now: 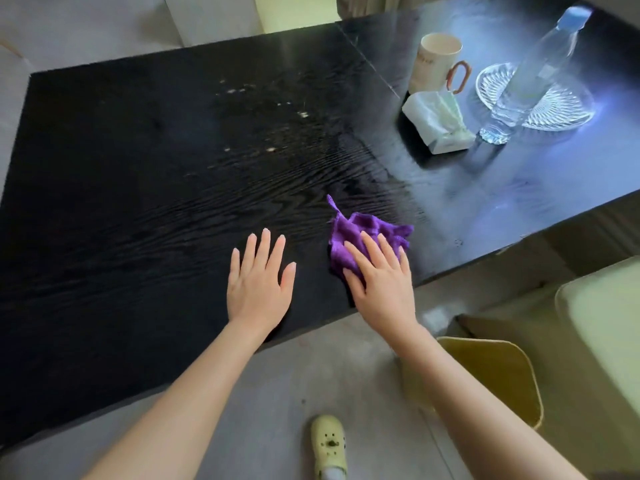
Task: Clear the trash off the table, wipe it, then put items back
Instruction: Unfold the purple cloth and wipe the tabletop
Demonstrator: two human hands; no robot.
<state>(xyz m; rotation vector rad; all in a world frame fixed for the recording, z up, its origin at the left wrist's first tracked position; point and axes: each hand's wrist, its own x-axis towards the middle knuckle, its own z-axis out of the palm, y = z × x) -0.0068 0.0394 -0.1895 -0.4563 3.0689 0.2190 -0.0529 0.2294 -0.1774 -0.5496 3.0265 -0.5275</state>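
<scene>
The right grip (pixel 381 282), fingers straight and spread, presses a crumpled purple cloth (pixel 363 226) onto the black surface (pixel 138 185) near its front edge. The left grip (pixel 259 282) lies flat and spread on the surface just beside it. Pale crumbs (pixel 242 90) dot the far middle. A mug (pixel 434 62), tissue pack (pixel 436 124), water bottle (pixel 533 74) and glass dish (pixel 571 110) cluster at the far right.

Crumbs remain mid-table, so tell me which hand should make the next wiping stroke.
Right. The right hand presses flat on the purple cloth; the left hand rests bare on the table, apart from it. The crumbs lie ahead.
</scene>
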